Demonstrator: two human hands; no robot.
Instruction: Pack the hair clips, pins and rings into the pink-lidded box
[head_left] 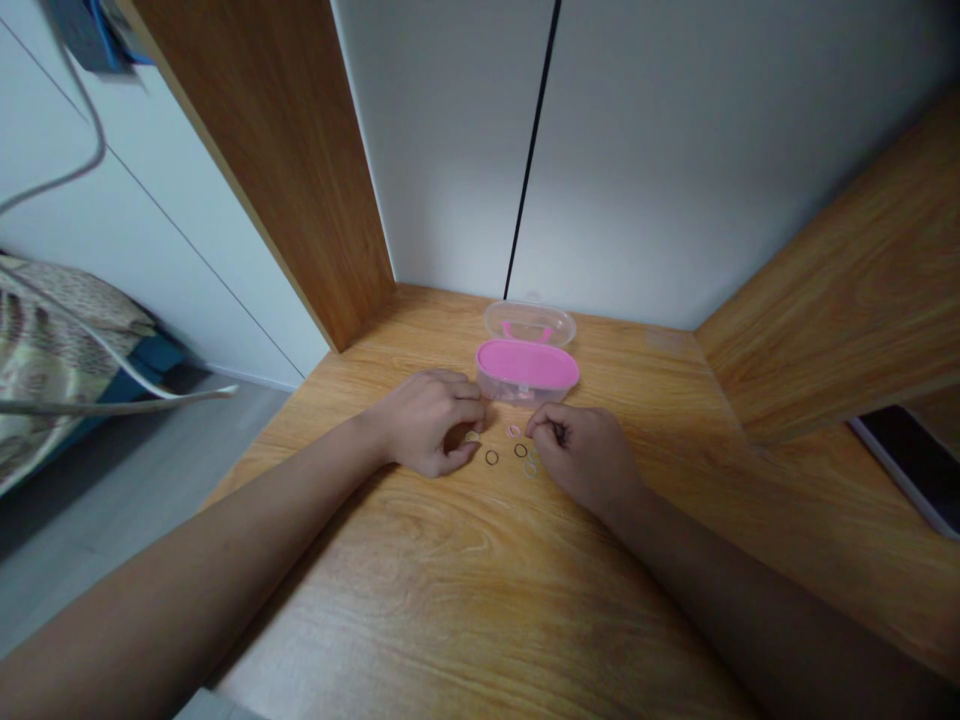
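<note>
My left hand (pixel 441 422) rests on the wooden tabletop, its thumb and fingers apart around a small yellowish band (pixel 472 437). Just to its right lie two small dark bands (pixel 492 458) and a pink one (pixel 513 431). My right hand (pixel 589 448) is curled, thumb and forefinger together; anything between them is too small to make out. Pale, greenish bands (pixel 530 467) lie beside its fingers. Behind both hands stands a clear case with a pink insert (pixel 527 364). Its transparent lid (pixel 529 324) is folded back, showing a pink handle.
White cabinet doors (pixel 450 150) rise at the back of the wooden table (pixel 465 610). Wooden panels (pixel 292 150) flank it on both sides. A phone (pixel 911 465) lies at the far right. White cables (pixel 112 355) hang at the left, before patterned bedding (pixel 67 310).
</note>
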